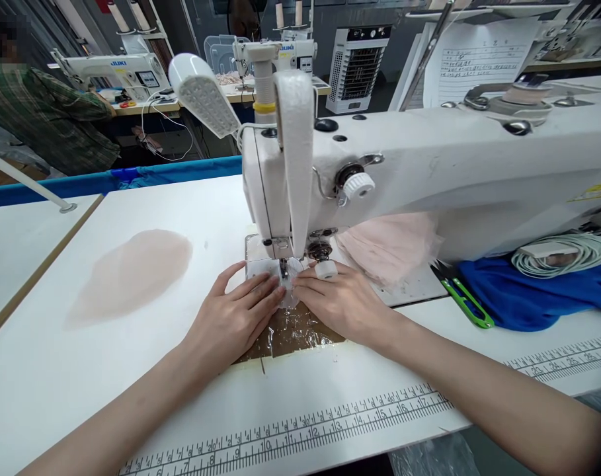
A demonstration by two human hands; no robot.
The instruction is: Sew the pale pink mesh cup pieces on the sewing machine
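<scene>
A white sewing machine stands over the table, its presser foot coming down between my hands. Under the foot lies a small piece of thin, pale sheer fabric. My left hand rests flat to the left of the foot, its fingers stretched out on the fabric. On the other side, my right hand has its fingertips pressed together at the fabric's right edge, partly behind a white knob. Whether the right fingers pinch the fabric or only press it down is hard to see.
One sheer pink piece lies at left; a pink stack sits under the machine arm. Green thread snips lie beside blue cloth and coiled cord. A printed ruler runs along the front edge. A person works behind.
</scene>
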